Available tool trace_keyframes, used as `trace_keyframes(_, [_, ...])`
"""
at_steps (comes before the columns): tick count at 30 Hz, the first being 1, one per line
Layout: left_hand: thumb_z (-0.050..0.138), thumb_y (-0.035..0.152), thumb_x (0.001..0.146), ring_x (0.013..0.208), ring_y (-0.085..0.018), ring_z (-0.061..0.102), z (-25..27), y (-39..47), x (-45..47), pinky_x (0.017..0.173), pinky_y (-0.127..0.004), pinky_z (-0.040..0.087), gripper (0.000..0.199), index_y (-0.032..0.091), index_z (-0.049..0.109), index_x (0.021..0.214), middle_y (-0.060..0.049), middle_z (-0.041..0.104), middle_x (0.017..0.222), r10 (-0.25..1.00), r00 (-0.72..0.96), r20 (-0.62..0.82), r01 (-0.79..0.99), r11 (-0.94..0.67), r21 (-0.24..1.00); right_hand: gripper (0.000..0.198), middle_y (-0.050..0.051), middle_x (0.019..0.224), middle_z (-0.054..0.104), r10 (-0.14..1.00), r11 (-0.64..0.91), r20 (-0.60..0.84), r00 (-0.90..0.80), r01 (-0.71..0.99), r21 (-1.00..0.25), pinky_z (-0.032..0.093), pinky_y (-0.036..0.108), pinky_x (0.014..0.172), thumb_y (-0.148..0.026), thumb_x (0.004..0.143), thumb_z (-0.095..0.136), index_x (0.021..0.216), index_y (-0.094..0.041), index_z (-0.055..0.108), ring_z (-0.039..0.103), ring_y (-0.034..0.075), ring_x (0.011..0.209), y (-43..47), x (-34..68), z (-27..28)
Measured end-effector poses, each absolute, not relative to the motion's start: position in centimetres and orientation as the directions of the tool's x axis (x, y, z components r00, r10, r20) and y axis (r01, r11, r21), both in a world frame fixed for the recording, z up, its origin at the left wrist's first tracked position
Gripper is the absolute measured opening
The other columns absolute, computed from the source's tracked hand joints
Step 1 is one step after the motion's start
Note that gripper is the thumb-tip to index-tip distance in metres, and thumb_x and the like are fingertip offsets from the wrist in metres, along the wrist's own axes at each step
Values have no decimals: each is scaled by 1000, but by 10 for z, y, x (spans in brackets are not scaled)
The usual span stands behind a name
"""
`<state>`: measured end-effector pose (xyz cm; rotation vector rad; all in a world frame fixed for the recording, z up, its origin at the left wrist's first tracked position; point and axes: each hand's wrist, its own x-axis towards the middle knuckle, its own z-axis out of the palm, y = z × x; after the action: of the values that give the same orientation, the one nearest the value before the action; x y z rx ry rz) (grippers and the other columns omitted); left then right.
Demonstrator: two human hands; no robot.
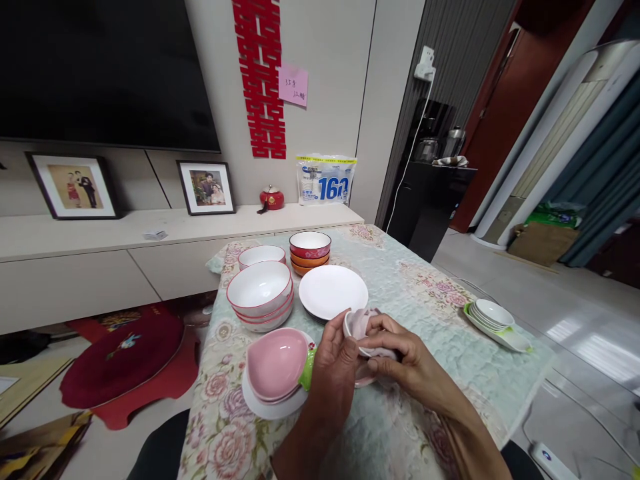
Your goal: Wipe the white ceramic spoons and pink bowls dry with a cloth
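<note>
My left hand (334,360) is closed around a small white dish (347,328), tilted on its side above the table. A pale pinkish cloth (361,323) sits bunched inside the dish, and the fingers of my right hand (403,350) press it there. More of that cloth hangs under my right hand. Below the hands a pinkish rim (365,382) shows, mostly hidden. Left of my left hand lies a pink peach-shaped dish (277,363) with a green leaf, stacked on a white plate (267,408). Just beyond my hands is a round white plate (333,291).
White red-rimmed bowls (260,290) stand stacked at the left, with red and orange bowls (310,252) behind. Small white dishes (493,313) sit on a leaf-edged plate (505,339) near the table's right edge. A floral cloth (230,437) covers the table; a red stool (125,360) is left.
</note>
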<state>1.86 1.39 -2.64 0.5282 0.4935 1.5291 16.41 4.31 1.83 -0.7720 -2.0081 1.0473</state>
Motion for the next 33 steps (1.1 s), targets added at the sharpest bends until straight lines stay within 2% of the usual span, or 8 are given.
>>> trace_keyframes(3, [78,38,83,129,-33,58,-26,13,18,103,-45,50,54,24,58,131,-14,66,136,1000,22,-1,-817,18,576,18,6,110,68,730,594,407,-549,216,-775,53,35,90,-39,94,66,102,-29,79,64,22,105,44,163,16])
trace_keyframes(7, [74,39,87,123,-32,63,-25,12,18,98,-45,53,54,24,55,135,-14,67,132,999,49,-2,-838,42,544,11,4,94,74,730,637,452,-513,270,-722,49,34,85,-28,94,66,95,-25,76,66,21,91,43,161,15])
trace_keyframes(10, [75,37,86,115,-30,67,-23,11,19,95,-43,54,50,22,57,130,-13,69,128,999,45,-5,-826,40,562,5,0,83,70,835,480,351,-424,251,-841,47,29,75,-28,88,72,89,-23,73,63,18,77,42,166,13])
trace_keyframes(14, [79,33,83,101,-26,71,-23,12,19,83,-37,58,39,18,63,116,-13,71,122,1000,21,-21,-760,30,650,22,-3,76,64,938,192,168,-303,49,-980,42,24,60,-38,80,80,90,-21,70,55,14,65,45,180,5])
trace_keyframes(17, [84,31,78,85,-21,72,-26,15,19,72,-31,58,32,15,67,100,-11,76,105,1000,0,-18,-689,14,725,30,-3,72,63,959,68,97,-266,-116,-991,39,21,56,-40,74,85,89,-20,69,52,12,62,50,186,-1])
trace_keyframes(21, [90,34,69,74,-18,71,-31,18,19,65,-27,57,34,16,66,85,-9,80,92,1000,-8,2,-690,-7,723,35,-2,72,65,972,1,58,-228,-242,-970,41,22,56,-40,67,89,86,-20,68,55,12,62,55,184,-4])
trace_keyframes(27, [90,33,69,77,-18,71,-29,18,18,67,-30,60,32,14,71,86,-8,79,93,1000,29,-13,-706,29,707,31,1,83,70,988,114,125,-92,-118,-986,46,25,64,-39,70,87,90,-20,71,60,16,71,58,177,-4])
trace_keyframes(33, [88,31,70,80,-18,70,-29,15,18,74,-33,61,26,15,70,81,-5,77,95,1000,-15,-16,-641,3,768,9,4,94,68,870,482,492,-36,274,-832,49,33,82,-28,82,75,88,-22,75,64,22,91,55,167,-4])
